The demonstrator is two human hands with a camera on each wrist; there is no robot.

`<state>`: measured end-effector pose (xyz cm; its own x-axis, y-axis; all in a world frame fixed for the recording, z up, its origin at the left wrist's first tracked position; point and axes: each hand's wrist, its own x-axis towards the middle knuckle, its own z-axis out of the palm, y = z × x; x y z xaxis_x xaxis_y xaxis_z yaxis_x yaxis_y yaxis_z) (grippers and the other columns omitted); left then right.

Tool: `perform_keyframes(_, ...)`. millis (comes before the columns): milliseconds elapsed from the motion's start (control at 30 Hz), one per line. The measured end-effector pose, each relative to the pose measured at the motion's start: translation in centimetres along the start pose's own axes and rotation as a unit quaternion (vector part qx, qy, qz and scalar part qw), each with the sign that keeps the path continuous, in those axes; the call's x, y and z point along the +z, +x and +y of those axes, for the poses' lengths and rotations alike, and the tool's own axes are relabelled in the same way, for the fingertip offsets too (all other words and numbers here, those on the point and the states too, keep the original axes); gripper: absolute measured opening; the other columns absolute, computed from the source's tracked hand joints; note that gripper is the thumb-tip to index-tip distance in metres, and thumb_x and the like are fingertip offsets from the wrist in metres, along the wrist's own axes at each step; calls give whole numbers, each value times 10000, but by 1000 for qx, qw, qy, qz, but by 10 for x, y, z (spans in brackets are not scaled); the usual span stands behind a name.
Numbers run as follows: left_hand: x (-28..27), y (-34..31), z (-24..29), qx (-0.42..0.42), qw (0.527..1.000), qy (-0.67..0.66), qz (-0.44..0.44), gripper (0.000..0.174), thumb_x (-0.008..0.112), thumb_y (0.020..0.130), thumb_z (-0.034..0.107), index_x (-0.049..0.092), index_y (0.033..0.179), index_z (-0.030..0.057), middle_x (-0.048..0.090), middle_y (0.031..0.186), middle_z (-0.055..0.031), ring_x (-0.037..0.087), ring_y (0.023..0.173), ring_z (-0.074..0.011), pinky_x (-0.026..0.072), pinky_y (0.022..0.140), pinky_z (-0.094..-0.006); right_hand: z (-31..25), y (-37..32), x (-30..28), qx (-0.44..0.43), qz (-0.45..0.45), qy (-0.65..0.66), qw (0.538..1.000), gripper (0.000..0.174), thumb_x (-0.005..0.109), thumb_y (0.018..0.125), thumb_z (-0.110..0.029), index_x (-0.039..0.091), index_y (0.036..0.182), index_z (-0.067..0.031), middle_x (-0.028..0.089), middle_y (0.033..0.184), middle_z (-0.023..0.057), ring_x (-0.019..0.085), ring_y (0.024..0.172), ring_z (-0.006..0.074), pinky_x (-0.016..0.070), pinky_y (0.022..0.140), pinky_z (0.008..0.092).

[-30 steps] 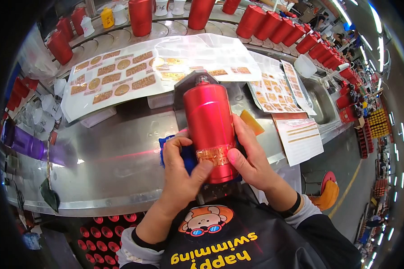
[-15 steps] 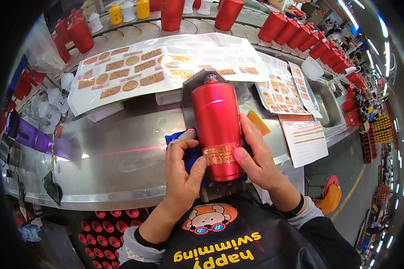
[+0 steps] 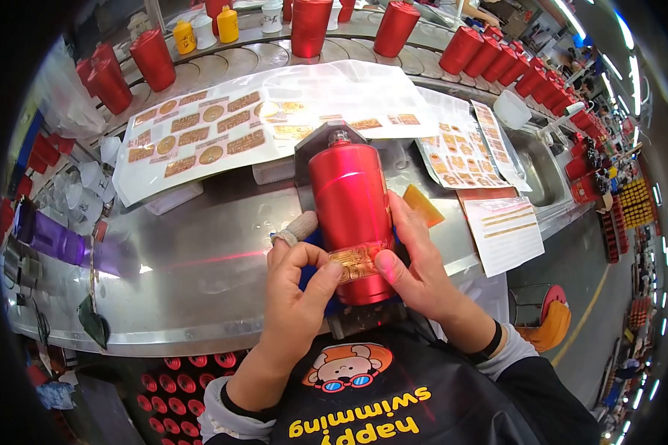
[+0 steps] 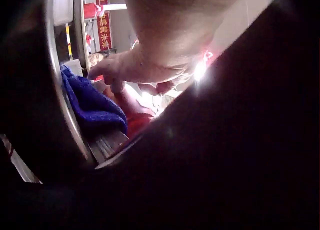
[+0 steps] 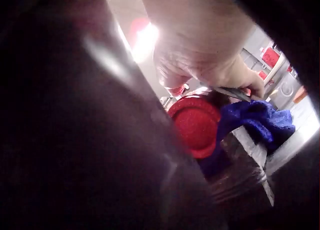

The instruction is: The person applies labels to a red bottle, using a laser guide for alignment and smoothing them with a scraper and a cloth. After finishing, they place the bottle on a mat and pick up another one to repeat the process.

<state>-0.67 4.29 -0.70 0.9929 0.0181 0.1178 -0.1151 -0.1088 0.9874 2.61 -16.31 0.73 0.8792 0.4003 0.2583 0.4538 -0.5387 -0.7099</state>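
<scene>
A shiny red bottle [image 3: 347, 189] lies on a stand, its neck pointing away from me. Across its lower part is a clear label [image 3: 358, 259] with gold lettering. My left hand [image 3: 293, 285] pinches the label's left end between thumb and index finger, and that end stands off the bottle's side. One left finger wears a grey fingertip cover [image 3: 301, 225]. My right hand [image 3: 417, 256] holds the bottle's right side, its thumb pressing the label's right end. Beneath the bottle lies a blue cloth [image 5: 257, 120]; the right wrist view shows the bottle's round red base [image 5: 197, 129].
Behind the bottle lie sheets [image 3: 193, 137] of gold labels. A yellow-orange pad [image 3: 423, 206] is right of the bottle, near a sink [image 3: 536, 167]. A purple tumbler [image 3: 56, 237] stands far left. Red bottles [image 3: 397, 28] line the conveyor at the back.
The left thumb and index finger have closed on the label's left end, which now tilts away from the bottle. The right hand stays at the bottle's right side.
</scene>
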Motion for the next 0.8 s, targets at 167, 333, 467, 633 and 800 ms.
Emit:
perform_keyframes(167,4,3,-3,68,995,71,20,187,652,887,198,607,830,25,563,1122,-189,472,1040,-298,341,965,-404,-9,2,9,20,28,-36,999,891,669,897,-364,190,1464,128,330,1453,302,324,1331,424,247,1126,471)
perform_keyframes(333,1,1,0,30,994,102,10,181,648,889,190,602,826,27,580,1093,-192,469,1031,-313,341,962,-408,-10,2,11,20,34,-48,998,906,699,870,-318,182,1465,129,328,1451,303,334,1316,429,257,1120,475)
perform_keyframes(467,2,0,-4,63,988,140,18,187,640,898,198,601,832,27,576,1060,-185,468,1019,-323,344,940,-420,-11,3,9,16,30,-45,998,899,707,856,-288,190,1463,129,329,1453,302,336,1320,427,263,1119,469)
perform_keyframes(633,6,1,-16,76,990,112,28,216,654,900,229,595,850,28,559,989,-167,468,1023,-327,343,945,-428,-7,3,7,11,24,-19,999,860,688,872,-277,210,1461,127,343,1447,300,345,1317,423,267,1119,462)
perform_keyframes(800,9,-1,-9,83,986,141,18,253,668,903,269,589,842,37,559,1086,-192,467,1080,-340,326,979,-429,-5,2,10,15,33,-29,999,824,663,896,-277,217,1460,125,343,1456,295,346,1324,417,267,1121,459)
